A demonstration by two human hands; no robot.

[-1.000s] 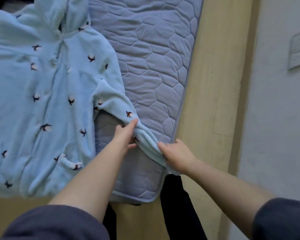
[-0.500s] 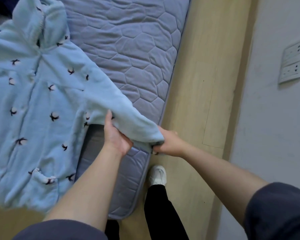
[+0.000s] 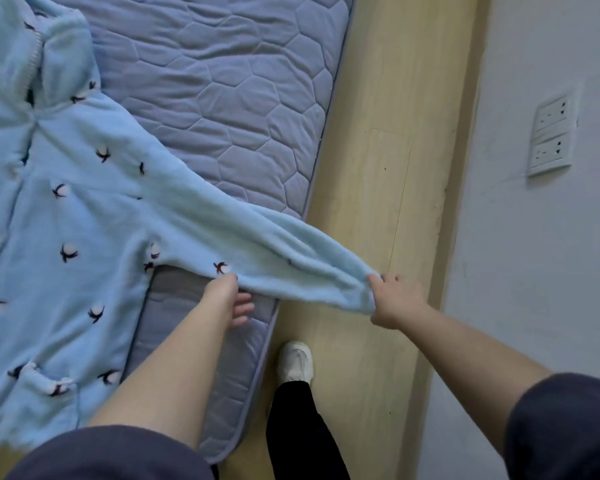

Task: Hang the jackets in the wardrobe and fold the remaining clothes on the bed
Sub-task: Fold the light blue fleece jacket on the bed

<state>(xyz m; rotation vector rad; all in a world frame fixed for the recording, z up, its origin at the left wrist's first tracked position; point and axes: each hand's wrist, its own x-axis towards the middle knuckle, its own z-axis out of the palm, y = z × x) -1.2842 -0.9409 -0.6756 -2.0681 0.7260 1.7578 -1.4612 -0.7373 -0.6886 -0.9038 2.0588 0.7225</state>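
The right hand (image 3: 395,303) grips the cuff end of the sleeve (image 3: 257,244) of a light blue fleece hooded jacket (image 3: 66,209) (dotted with small dark motifs). Its fingers curl into the bunched fabric, out over the wooden floor (image 3: 378,168) past the bed's edge. From that hand the sleeve runs stretched to the left, to the jacket's body, which lies spread on the quilted mattress (image 3: 239,98). The left hand (image 3: 232,299) sits just under the sleeve's lower edge, fingers loose and spread, gripping nothing; its upper side touches the fleece. Below, between the two hands, a white shoe (image 3: 296,365) stands on the floor.
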